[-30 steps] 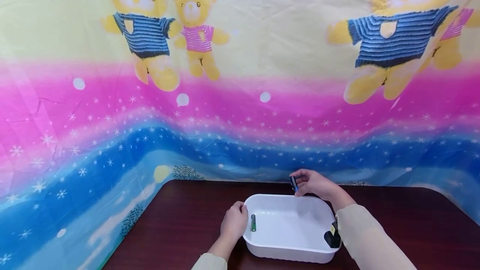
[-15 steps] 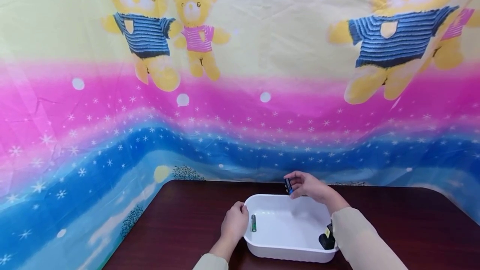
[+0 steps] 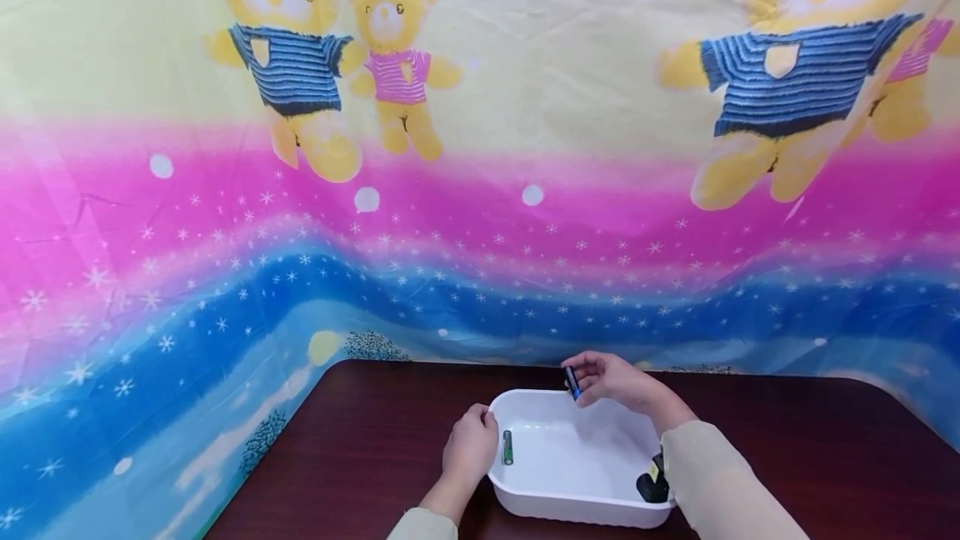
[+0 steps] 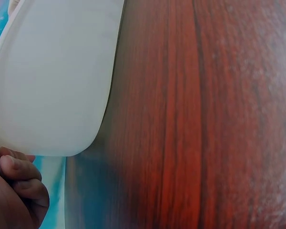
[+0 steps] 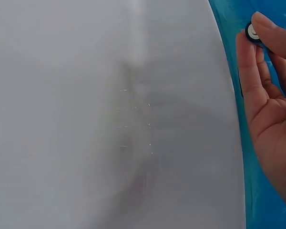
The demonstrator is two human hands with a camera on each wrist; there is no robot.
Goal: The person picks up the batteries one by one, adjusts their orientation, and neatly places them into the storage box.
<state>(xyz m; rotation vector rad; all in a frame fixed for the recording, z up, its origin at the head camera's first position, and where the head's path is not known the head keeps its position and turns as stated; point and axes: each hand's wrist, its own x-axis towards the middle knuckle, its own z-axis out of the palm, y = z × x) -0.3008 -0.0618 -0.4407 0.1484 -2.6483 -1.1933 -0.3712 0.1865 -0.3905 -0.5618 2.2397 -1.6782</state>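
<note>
My left hand (image 3: 470,445) grips the left rim of a white plastic tray (image 3: 581,509). In the left wrist view, curled fingers (image 4: 27,177) show beneath the tray's corner. A green battery (image 3: 507,447) lies inside the tray, along its left side. Over the far rim, my right hand (image 3: 618,382) pinches a dark blue battery (image 3: 572,382) between thumb and fingers, tilted. One round end of this battery (image 5: 252,32) faces the right wrist camera, beyond the tray's edge.
The tray stands on a dark reddish-brown wooden table (image 3: 360,448). A cloth backdrop (image 3: 465,223) printed with bears hangs behind the table's far edge. A black device with a yellow label (image 3: 652,483) sits by the right wrist, overlapping the tray's right end.
My right hand has moved a little left and down with the dark blue battery, nearer the tray's far rim. My left hand and the tray stay in place.
</note>
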